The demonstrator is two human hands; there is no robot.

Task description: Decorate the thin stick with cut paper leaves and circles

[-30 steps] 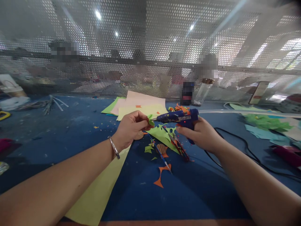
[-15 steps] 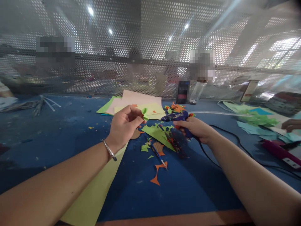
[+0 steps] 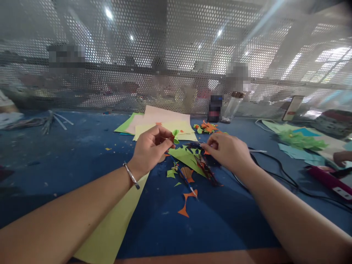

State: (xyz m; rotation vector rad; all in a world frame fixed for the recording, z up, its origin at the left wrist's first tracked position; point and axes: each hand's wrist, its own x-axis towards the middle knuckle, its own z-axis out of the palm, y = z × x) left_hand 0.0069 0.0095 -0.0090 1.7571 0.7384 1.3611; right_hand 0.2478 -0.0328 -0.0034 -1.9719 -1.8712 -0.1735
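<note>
Pinching curled paper (image 3: 176, 137) in left hand (image 3: 149, 145), near the green sheet (image 3: 183, 157)!
Likely light, easily crushed, so grip the edge; also near that sheet, can't tell right hand's (image 3: 230, 150) hold on glue gun (image 3: 195, 145).

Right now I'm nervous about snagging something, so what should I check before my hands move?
1. Left hand gripping the small green paper piece: ok, pinched at the fingertips.
2. Right hand free of the glue gun: cannot tell, the hand hides most of it.
3. Glue gun nozzle away from paper: not ok, green scraps lie close by.
4. Scissors away from the green sheet: not ok, they lie at its edge.
5. Black cable clear of the left hand: ok.
</note>
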